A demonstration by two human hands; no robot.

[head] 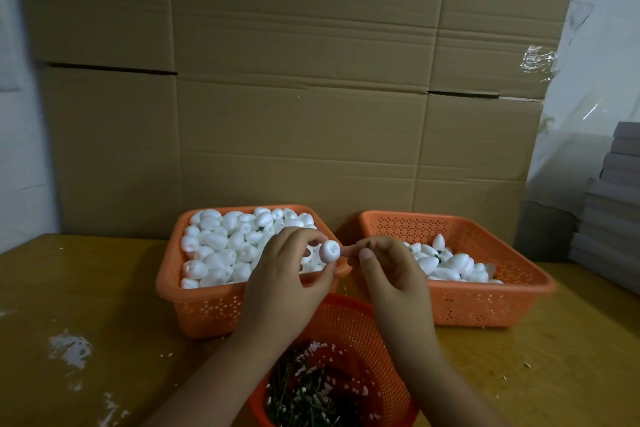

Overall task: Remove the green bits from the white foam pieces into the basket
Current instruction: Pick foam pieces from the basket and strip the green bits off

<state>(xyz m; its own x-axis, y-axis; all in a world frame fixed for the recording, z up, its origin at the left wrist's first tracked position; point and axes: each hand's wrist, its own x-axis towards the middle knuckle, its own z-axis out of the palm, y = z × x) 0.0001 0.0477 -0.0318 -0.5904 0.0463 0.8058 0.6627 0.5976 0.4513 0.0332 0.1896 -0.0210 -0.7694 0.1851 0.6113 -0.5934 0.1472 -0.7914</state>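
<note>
While the left hand (287,274) pinched a white foam piece (329,251) in curled fingers, right hand (389,265) fingers pinched a tiny green bit (367,245) just beside it, barely visible, above the round basket (360,329), its near rim cut off.

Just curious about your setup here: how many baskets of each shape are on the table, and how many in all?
Rectangular orange baskets: 2, the left basket heaped with white foam pieces and the right basket
Round orange basket: 1, holding green bits
Total: 3
</note>
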